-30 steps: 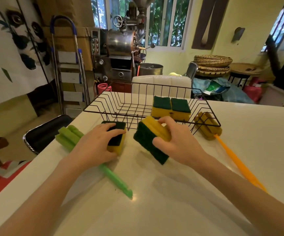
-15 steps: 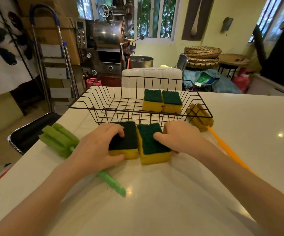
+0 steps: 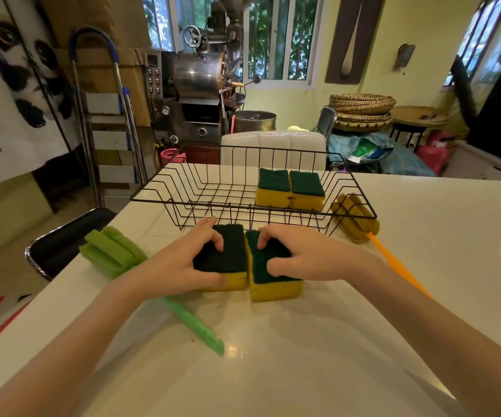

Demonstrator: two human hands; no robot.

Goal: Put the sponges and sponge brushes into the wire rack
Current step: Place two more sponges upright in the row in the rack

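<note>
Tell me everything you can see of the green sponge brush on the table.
The green brush lies flat on the white table, left of the wire rack and outside it. Its head is a bundle of light green foam strips, soft-looking, near the table's left edge. A thin green handle, plastic by its look, runs from the head toward the camera and ends near the table's middle. The left hand and forearm cross over the handle and hide part of it; whether they touch it cannot be told.

The middle of the green sponge brush [image 3: 114, 254] handle was hidden under the left hand [image 3: 180, 266]. The orange sponge brush [image 3: 356, 218] handle was covered by the right forearm. Both forearms were cut off by the lower edge.
</note>
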